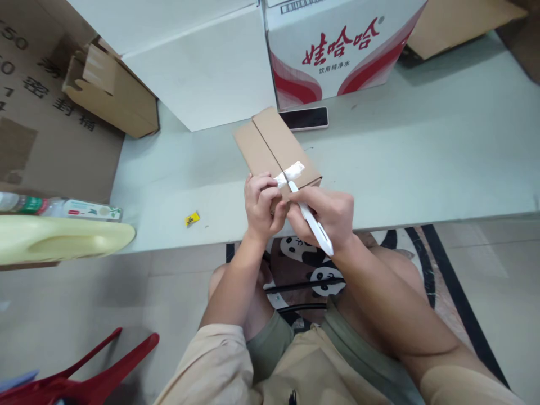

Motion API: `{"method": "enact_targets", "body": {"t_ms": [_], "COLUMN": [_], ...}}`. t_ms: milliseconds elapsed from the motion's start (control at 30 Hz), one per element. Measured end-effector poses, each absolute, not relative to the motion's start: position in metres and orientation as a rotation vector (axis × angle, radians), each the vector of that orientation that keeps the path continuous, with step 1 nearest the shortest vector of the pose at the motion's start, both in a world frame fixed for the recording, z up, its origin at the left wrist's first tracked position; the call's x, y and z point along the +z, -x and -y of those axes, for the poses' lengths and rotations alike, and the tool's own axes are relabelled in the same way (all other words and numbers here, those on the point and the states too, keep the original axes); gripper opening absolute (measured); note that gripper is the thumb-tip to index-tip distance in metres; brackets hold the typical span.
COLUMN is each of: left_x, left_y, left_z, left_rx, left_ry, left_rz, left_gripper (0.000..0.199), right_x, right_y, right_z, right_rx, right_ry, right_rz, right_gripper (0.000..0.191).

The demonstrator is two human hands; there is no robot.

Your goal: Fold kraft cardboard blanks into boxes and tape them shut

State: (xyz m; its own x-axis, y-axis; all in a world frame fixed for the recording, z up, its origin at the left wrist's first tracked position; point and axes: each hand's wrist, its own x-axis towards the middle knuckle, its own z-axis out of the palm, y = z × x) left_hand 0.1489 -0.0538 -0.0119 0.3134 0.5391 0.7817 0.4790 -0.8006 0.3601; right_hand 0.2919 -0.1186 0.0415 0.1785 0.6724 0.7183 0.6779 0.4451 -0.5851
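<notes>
A small brown cardboard box [274, 140] lies at an angle on the table, its lid seam running lengthwise. A strip of whitish tape [294, 170] crosses the seam near the box's front end. My left hand [262, 205] grips the box's near left corner with bent fingers, close to the tape. In my right hand [327, 214] is a slim white box cutter [316, 229], its front end at the seam beside the tape. Its blade is too small to make out. The right fingers also come close to the box's front edge.
Behind the box lies a phone [310, 118], in front of a white-and-red carton [337, 62] and a white box [211, 73]. An open cardboard box [118, 101] stands left. A yellow packet [192, 219] and pale-yellow container [67, 239] lie nearer. A red chair [105, 377] is on the floor.
</notes>
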Motion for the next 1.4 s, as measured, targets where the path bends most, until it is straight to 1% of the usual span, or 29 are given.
{"method": "enact_targets", "body": {"t_ms": [133,233,300,367,433,500,567,667,733,800,867,933,1067,1167,1267,1400], "left_x": [-0.015,-0.017,-0.018,-0.017,-0.017,-0.019,-0.022,-0.029,-0.031,-0.031,-0.028,-0.027,-0.032,-0.041,-0.044,-0.040], "left_y": [-0.149,-0.147,-0.145,-0.143,-0.139,-0.135,-0.129,-0.115,-0.102,-0.088,-0.076,-0.068,-0.064,-0.063,-0.059,-0.056], "left_z": [0.055,0.053,0.051,0.049,0.048,0.048,0.050,0.052,0.052,0.051,0.047,0.043,0.035,0.030,0.028,0.029], "left_rx": [1.565,1.586,1.598,1.626,1.654,1.690,1.758,1.848,1.846,1.836,1.829,1.785,1.604,1.594,1.510,1.463], "left_ry": [-2.460,-2.418,-2.410,-2.402,-2.383,-2.350,-2.288,-2.187,-2.170,-2.175,-2.126,-1.986,-1.597,-1.369,-1.262,-1.149], "left_rz": [-0.950,-0.956,-0.929,-0.865,-0.822,-0.823,-0.858,-0.998,-1.156,-1.299,-1.371,-1.370,-1.337,-1.416,-1.446,-1.316], "left_gripper": [0.017,0.027,0.029,0.025,0.021,0.019,0.019,0.023,0.026,0.026,0.029,0.037,0.051,0.065,0.062,0.058], "right_x": [0.049,0.054,0.053,0.047,0.037,0.023,0.011,-0.002,-0.007,-0.011,-0.016,-0.021,-0.027,-0.026,-0.025,-0.024], "right_y": [-0.288,-0.293,-0.301,-0.313,-0.325,-0.337,-0.347,-0.355,-0.355,-0.353,-0.349,-0.345,-0.340,-0.334,-0.325,-0.313], "right_z": [0.124,0.134,0.138,0.135,0.126,0.114,0.106,0.101,0.101,0.100,0.098,0.094,0.078,0.062,0.048,0.042], "right_rx": [-0.054,-0.041,-0.054,-0.094,-0.078,0.060,0.235,0.444,0.552,0.596,0.550,0.484,0.508,0.630,0.732,0.762], "right_ry": [1.215,1.078,1.038,1.131,1.324,1.555,1.795,2.067,2.159,2.204,2.176,2.074,1.777,1.589,1.527,1.506], "right_rz": [1.464,1.420,1.334,1.247,1.248,1.374,1.540,1.728,1.774,1.753,1.718,1.728,1.852,1.843,1.742,1.682], "right_gripper": [0.018,0.012,0.011,0.012,0.014,0.025,0.042,0.061,0.065,0.060,0.053,0.051,0.062,0.069,0.063,0.050]}}
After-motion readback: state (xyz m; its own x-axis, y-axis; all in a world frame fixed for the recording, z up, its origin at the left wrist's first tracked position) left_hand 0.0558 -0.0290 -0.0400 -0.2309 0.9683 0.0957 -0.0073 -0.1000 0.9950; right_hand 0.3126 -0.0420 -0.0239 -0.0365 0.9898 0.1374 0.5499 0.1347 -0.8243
